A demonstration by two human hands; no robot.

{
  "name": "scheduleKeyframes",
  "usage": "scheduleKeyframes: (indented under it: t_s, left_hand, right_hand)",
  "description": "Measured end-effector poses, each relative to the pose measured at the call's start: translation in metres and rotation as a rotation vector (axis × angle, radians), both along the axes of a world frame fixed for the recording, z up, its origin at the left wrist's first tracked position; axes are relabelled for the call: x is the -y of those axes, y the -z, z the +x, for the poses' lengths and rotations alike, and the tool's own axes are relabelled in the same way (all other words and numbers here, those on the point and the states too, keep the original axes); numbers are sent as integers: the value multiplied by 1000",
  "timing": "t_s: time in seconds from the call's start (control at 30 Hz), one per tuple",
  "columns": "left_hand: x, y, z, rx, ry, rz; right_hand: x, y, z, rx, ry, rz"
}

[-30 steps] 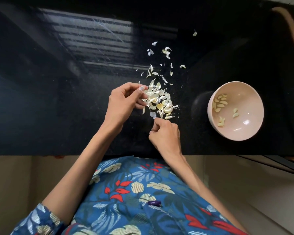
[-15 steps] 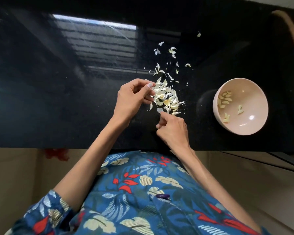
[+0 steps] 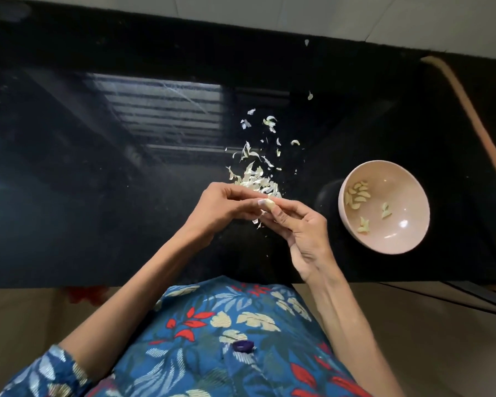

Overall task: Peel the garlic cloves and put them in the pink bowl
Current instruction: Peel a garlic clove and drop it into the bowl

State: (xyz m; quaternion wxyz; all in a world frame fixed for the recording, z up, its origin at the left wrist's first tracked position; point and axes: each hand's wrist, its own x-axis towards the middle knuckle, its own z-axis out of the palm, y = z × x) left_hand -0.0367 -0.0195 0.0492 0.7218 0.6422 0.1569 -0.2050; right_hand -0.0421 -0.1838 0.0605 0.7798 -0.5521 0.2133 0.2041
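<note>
While the pink bowl (image 3: 342,207) sits on the black worktop (image 3: 98,202), one garlic clove (image 3: 269,204) is held up just left of the bowl, pinched between both hands.

Grip status: the left hand (image 3: 224,207) clamps the clove end away from the bowl, thumb and curled fingertips on it. The right hand (image 3: 301,230) clamps the bowl-side end with thumb and fingertips, palm turned up, other fingers curled loosely. Both grips are closed on the same clove, and the fingertips meet around it. Can't tell how much skin is left on it: small, and half covered by fingers.

Inside the bowl: peeled cloves (image 3: 357,193). One cluster lies against the wall nearest the hands, and two small pairs lie apart from it, toward the bowl's middle.

Left of the bowl, just behind the hands: a heap of skins (image 3: 255,179), partly hidden by the fingers. Loose flakes (image 3: 269,121) trail back from the heap, well apart from the bowl. A few scraps (image 3: 257,222) show just under the clove; lying on the worktop or hanging, can't tell.

Farther left of the bowl, the worktop mirrors a slatted window (image 3: 161,110). Behind the bowl: a pale tiled wall (image 3: 298,12). On the bowl's right: a curved brown edge (image 3: 470,116), can't tell what. Nearer than the bowl: a blue leaf-print shirt (image 3: 212,339) with a dark button (image 3: 242,345).
</note>
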Motion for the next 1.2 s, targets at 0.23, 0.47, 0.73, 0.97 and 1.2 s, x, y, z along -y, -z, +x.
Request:
scheduleKeyframes:
  t_s: [0.23, 0.47, 0.73, 0.97, 1.2]
  left_hand:
    - [7, 0, 1, -43, -83, -20]
    - [10, -11, 4, -133, -173, -222]
    - [17, -18, 9, -160, -261, -279]
    - [25, -16, 9, -197, -326, -306]
    - [22, -13, 0, -175, -326, -238]
  right_hand:
    - [2, 3, 2, 121, -39, -259]
    - [2, -1, 10, 322, -134, -509]
    - [5, -2, 20, 482, -120, -600]
    - [0, 6, 21, 455, -103, -669]
    - [-1, 7, 26, 62, -15, -216]
